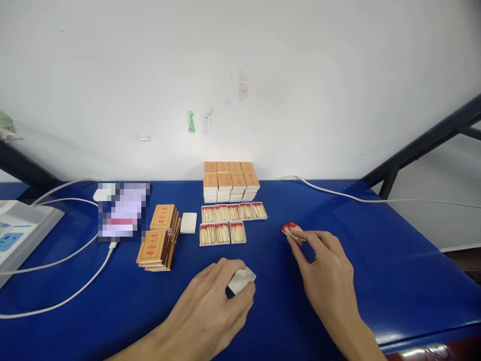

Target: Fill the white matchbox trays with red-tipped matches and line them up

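Observation:
My left hand holds a small white matchbox tray between thumb and fingers, low in the middle of the view. To its right, my right hand pinches a bundle of red-tipped matches near the blue tabletop. Several open trays filled with matches lie in two rows beyond my left hand. Behind them stands a block of stacked orange-topped matchboxes. Orange matchbox covers are piled left of the trays, with a white tray, face down or blank, beside them.
A phone with a white cable lies on the blue table at the left. A white power strip sits at the far left edge. Another white cable runs along the back right, near a dark metal frame.

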`<state>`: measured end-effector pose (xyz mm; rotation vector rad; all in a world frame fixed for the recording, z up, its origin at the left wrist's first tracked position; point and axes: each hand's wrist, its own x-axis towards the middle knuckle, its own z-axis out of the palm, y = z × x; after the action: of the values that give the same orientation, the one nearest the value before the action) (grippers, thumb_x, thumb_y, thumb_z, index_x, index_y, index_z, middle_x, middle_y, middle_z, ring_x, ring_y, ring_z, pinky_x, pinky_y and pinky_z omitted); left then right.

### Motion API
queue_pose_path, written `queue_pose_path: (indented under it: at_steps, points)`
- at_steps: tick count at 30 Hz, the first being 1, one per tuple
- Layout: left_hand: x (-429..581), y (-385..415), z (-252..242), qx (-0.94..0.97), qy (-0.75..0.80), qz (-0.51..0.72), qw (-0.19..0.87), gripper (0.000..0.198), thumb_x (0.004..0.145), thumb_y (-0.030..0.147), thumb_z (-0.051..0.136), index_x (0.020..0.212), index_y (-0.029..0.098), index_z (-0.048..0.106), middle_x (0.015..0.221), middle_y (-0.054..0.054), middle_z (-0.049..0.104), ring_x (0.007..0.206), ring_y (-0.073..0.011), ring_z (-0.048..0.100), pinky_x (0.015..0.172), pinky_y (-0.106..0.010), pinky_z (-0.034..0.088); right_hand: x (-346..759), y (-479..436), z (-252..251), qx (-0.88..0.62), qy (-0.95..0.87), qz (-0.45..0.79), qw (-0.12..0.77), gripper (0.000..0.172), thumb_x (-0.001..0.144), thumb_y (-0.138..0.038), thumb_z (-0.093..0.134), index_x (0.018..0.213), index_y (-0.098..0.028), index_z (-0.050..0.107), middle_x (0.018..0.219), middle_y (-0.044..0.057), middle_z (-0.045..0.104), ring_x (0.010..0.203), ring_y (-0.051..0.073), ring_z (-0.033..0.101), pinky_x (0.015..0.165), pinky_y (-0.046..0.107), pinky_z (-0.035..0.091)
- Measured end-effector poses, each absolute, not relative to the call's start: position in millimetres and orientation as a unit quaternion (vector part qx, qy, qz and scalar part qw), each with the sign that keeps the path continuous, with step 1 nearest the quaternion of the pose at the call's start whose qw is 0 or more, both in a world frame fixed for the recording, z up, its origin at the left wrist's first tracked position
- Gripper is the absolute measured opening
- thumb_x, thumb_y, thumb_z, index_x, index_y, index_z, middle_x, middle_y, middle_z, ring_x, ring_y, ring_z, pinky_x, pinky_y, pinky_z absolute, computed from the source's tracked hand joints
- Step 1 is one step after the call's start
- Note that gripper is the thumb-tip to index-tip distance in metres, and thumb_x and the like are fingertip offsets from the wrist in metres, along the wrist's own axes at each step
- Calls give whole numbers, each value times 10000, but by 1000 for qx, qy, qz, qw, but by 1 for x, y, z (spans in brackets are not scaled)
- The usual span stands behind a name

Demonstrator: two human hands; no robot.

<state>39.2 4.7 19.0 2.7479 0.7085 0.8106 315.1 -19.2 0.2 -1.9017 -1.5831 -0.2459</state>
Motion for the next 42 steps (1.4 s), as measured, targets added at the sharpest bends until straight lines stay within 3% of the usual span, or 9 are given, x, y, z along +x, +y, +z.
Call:
queue_pose_path:
  at_steps: [4,8,13,17,22,30,36,42]
  points:
    - [37,4,18,929,235,269,96,375,1023,-1,558,1317,186,696,1296,-156,721,965,-253,784,867,-472,735,315,-17,-3,-719,-611,-95,316,475,1194,-553,492,1123,-224,828,1022,132,762,955,312,681,871,488,568]
    - [36,4,15,926,246,265,111,468,1018,-42,516,1392,198,663,1363,-153,719,1047,-269,810,957,-530,727,317,-15,-6,-721,-609,-92,316,483,1193,-566,486,1079,-227,809,976,122,739,939,312,664,851,475,545]
    - [36,3,11,921,263,259,129,476,1038,-22,510,1443,195,634,1429,-160,703,1074,-269,806,915,-464,737,313,-17,-6,-725,-609,-70,314,518,1194,-601,464,996,-234,772,959,108,733,907,290,671,812,447,547]
    - [36,2,11,917,268,261,137,461,1061,4,513,1467,195,622,1433,-158,703,1145,-271,805,969,-449,731,309,-20,-5,-730,-605,-59,313,546,1185,-641,460,989,-247,782,969,106,744,892,287,675,788,441,540]
    - [36,2,12,917,264,267,135,456,1064,6,519,1466,195,623,1423,-160,710,1145,-271,812,986,-464,733,312,-18,-6,-737,-592,-73,319,601,1172,-701,434,1103,-230,802,948,120,748,888,310,646,806,466,527]
    - [36,3,11,919,264,264,124,460,1059,-5,506,1466,180,616,1402,-164,723,1160,-288,816,1020,-518,727,301,-23,-3,-725,-607,-49,322,569,1171,-676,477,935,-255,779,934,101,767,874,291,648,778,433,513]
    - [36,3,11,923,258,263,116,446,1076,10,496,1477,168,609,1405,-169,720,1151,-289,818,997,-498,728,311,-18,-5,-737,-587,-71,328,590,1171,-687,464,1109,-219,818,973,123,776,930,315,644,801,446,506]
    - [36,3,8,924,255,261,111,456,1070,6,518,1489,162,606,1417,-170,716,1178,-304,812,1020,-520,720,309,-17,-7,-735,-594,-55,323,654,1160,-734,432,946,-237,799,926,115,782,877,302,632,790,450,508]
